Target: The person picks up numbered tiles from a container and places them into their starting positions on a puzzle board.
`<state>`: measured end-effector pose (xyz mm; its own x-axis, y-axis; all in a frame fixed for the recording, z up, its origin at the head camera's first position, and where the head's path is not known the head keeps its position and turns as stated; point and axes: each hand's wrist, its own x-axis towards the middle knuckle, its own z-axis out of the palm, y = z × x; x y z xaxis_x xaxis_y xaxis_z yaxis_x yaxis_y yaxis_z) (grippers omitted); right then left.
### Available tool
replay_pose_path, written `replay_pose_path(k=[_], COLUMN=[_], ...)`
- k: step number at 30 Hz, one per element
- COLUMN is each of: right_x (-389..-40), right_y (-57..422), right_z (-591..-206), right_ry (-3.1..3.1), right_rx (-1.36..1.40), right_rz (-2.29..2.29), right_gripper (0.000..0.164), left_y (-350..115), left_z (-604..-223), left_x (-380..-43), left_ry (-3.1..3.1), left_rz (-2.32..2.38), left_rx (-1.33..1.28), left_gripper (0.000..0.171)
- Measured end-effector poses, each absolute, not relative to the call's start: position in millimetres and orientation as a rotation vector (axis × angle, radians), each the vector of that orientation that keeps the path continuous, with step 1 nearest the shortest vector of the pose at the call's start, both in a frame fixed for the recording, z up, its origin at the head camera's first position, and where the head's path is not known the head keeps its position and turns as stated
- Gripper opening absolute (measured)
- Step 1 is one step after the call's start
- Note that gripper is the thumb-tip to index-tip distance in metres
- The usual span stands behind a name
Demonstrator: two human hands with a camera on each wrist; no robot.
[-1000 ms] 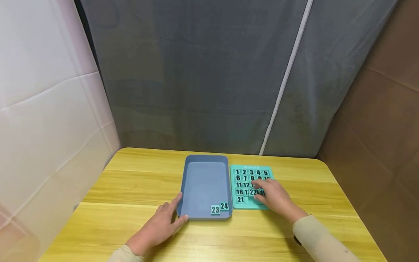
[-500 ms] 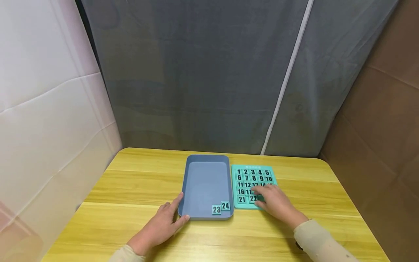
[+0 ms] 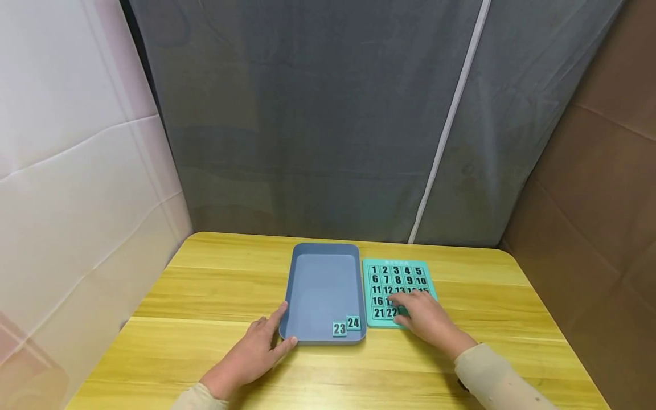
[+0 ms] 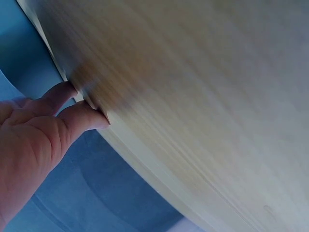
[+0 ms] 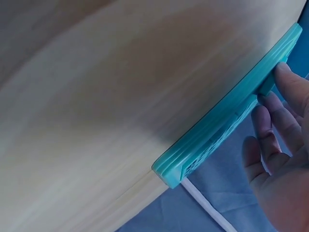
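In the head view a turquoise number board (image 3: 370, 322) carries rows of numbered tiles. Tile 22 (image 3: 392, 312) sits in the bottom row beside tile 21 (image 3: 378, 313). My right hand (image 3: 422, 316) is over the board's lower right and pinches tile 22 between thumb and fingertip; its other fingers hang free in the right wrist view. A blue-grey tray (image 3: 323, 296) stands left of the board, with tiles 23 (image 3: 339, 328) and 24 (image 3: 353, 323) in its lower right corner. My left hand (image 3: 253, 350) touches the tray's lower left with spread thumb and fingers.
Tray and board stand side by side on a yellow wood-grain table (image 3: 205, 285). A grey curtain (image 3: 307, 114) hangs behind it, a white cloth (image 3: 77, 142) at the left and a brown one (image 3: 589, 171) at the right.
My right hand has brought tile 22 down from over the fourth row to the bottom row and slid it left against tile 21. The left hand stays at the tray.
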<state>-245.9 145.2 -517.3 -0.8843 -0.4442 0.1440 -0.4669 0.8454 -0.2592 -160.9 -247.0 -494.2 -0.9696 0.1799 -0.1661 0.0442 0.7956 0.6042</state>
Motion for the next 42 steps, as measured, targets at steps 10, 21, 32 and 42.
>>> replay_pose_path(k=[10,21,32,42], right_x=[-246.1,-247.1,-244.8,-237.2], right_y=[146.1,145.7,127.3,74.0], right_z=[-518.4,-517.5,-505.7,-494.2], right_ry=[-2.91,-2.884,-2.854,-2.818], right_rx=[0.763,0.8,0.767,1.04], right_rz=[0.468,0.466,0.588,0.531], right_gripper=[0.045,0.043,0.04,0.038], left_y=[-246.9,-245.5,-247.8,-248.3], left_z=[-494.0,-492.5,-495.4,-495.2], left_x=[-162.0,-163.8,-163.2,-163.2], left_ry=[2.779,2.776,2.776,2.77], left_rz=[0.902,0.904,0.9,0.912], left_rx=[0.179,0.179,0.172,0.179], left_gripper=[0.086,0.086,0.085,0.086])
